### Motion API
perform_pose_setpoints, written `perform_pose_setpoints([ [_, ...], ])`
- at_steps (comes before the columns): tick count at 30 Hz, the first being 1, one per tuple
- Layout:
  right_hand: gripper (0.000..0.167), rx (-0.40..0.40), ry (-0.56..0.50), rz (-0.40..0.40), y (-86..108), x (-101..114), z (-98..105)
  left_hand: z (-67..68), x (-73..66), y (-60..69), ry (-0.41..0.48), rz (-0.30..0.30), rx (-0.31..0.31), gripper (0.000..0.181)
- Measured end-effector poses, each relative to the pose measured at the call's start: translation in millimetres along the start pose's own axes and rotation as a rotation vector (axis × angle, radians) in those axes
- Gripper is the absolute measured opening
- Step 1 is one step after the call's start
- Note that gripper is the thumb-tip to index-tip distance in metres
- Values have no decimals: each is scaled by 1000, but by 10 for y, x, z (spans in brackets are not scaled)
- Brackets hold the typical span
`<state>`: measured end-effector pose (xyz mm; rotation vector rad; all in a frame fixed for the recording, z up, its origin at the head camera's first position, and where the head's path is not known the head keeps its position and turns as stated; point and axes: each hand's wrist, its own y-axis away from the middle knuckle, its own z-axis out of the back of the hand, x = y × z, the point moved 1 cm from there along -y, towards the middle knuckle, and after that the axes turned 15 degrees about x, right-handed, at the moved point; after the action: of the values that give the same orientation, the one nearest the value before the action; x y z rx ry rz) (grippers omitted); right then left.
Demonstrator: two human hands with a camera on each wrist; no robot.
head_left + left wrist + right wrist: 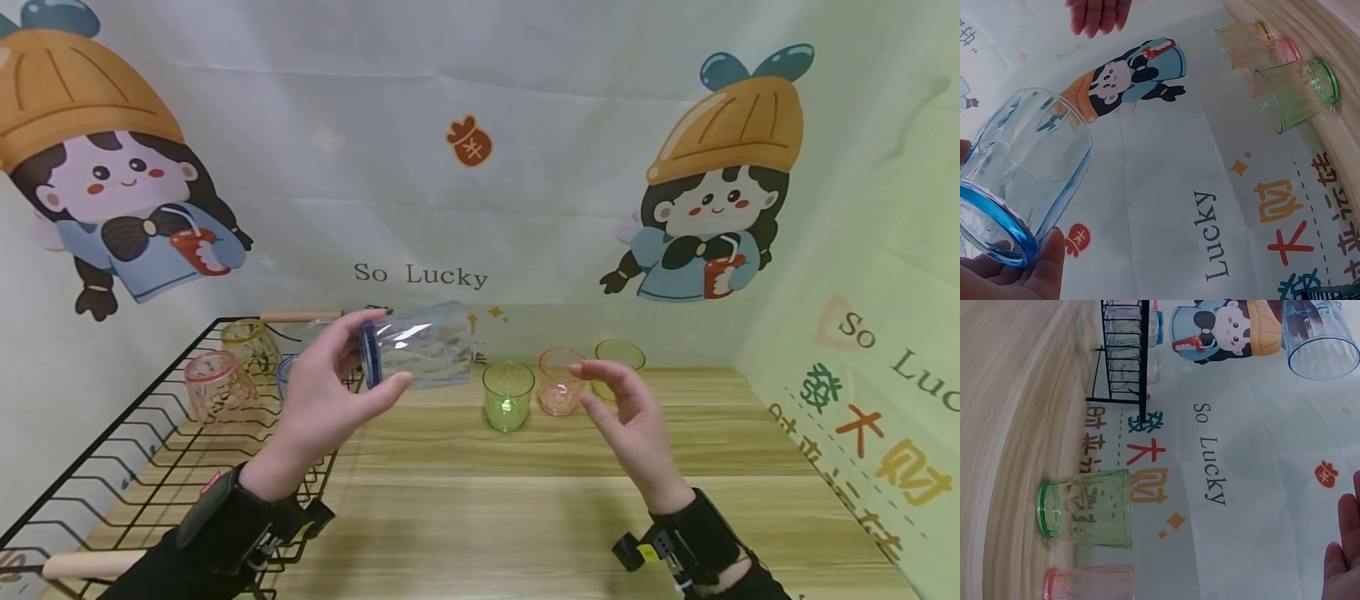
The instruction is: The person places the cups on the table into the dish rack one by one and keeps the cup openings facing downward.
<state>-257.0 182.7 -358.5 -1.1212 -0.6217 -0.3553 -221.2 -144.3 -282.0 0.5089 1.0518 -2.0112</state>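
Observation:
My left hand (322, 392) grips a clear blue-tinted drinking glass (427, 346) by its thick blue base, above the right edge of the rack. The glass lies tilted on its side in the air, its mouth toward the right. In the left wrist view the glass (1029, 162) shows fingers around its base. My right hand (630, 417) is raised with fingers apart, holding nothing, in front of the pink and yellow glasses. A green glass (508, 398), a pink glass (558, 392) and a yellow glass (621, 358) stand upright on the wooden table, side by side.
On the left, a black wire rack (135, 450) with wooden handles holds a pink glass (217, 385), a yellow glass (251, 346) and a partly hidden blue glass (283, 375). Printed cloth (540, 217) hangs behind the wooden table (487, 517) and along its sides.

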Motion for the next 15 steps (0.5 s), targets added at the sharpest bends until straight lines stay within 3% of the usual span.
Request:
perform_pose_setpoints([
  [15,37,50,69,-13,58,-8,108,112,105,109,-56,24,2,64],
])
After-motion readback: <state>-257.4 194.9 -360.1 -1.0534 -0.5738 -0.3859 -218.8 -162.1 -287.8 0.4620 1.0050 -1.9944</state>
